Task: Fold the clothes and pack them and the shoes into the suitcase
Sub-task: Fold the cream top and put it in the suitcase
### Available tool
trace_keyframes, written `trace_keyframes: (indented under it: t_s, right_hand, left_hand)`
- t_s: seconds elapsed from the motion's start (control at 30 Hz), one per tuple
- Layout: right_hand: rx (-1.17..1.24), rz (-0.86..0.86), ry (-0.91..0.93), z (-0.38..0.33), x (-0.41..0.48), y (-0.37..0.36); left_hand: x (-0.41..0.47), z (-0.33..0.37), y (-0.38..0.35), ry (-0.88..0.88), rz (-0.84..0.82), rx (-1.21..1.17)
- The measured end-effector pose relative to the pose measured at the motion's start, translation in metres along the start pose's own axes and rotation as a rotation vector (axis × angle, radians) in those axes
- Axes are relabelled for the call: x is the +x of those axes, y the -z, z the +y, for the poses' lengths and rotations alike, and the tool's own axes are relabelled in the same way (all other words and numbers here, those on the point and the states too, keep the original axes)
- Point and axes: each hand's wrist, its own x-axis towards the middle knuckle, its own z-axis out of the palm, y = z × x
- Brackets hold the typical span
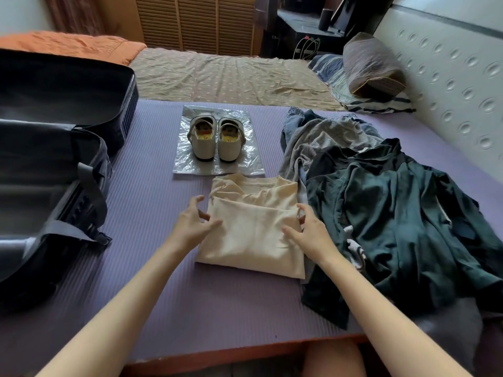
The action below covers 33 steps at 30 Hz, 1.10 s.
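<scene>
Folding looks done on the cream shirt, which lies as a neat rectangle on the purple mat spread over the bed. The person's left grip sits at the shirt's left edge, released, with fingers spread and the thumb reaching onto the cloth. The right grip is at the opposite edge, fingertips curled down by the fold — whether they have actually caught fabric I cannot tell. Placed one on each side like this, the two seem set to lift the bundle flat so that the folds hold.

The suitcase lies open at the far left of the mat, well apart from the shirt, with bare mat between them, so I judge the carry across unobstructed. The shoes stand paired on a plastic bag just beyond the shirt, out of that path. To the right a pile of unfolded clothes — dark green, grey, denim — crowds the shirt's right edge and lies partly under that wrist; it could snag.
</scene>
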Motion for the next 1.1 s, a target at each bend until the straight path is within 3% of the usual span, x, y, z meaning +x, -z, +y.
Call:
trace_keyframes:
  t_s: [0.17, 0.27, 0.57, 0.7, 0.83, 0.93, 1.1]
  right_hand:
    - [0.159, 0.102, -0.011, 0.011, -0.018, -0.013]
    - [0.226, 0.154, -0.034, 0.011, -0.023, -0.014]
    - [-0.085, 0.242, 0.118, 0.021, -0.031, -0.025]
    - [-0.298, 0.291, 0.427, 0.024, -0.041, -0.023]
    - [-0.517, 0.095, 0.612, 0.046, -0.057, -0.023]
    - [-0.446, 0.109, 0.61, 0.057, -0.058, -0.028]
    - [-0.484, 0.137, 0.747, 0.064, -0.049, -0.027]
  left_hand:
    - [-0.015, -0.01, -0.01, 0.032, 0.116, -0.097]
    - [-0.02, -0.01, -0.014, -0.036, 0.165, -0.052]
    - [-0.031, -0.023, -0.024, -0.156, 0.227, 0.157]
    - [-0.035, -0.025, -0.023, -0.299, 0.268, 0.286]
    - [-0.048, -0.042, -0.013, -0.679, 0.104, 0.413]
    - [-0.05, -0.06, -0.004, -0.669, -0.06, 0.448]
    - [-0.04, -0.069, 0.001, -0.7, -0.086, 0.39]
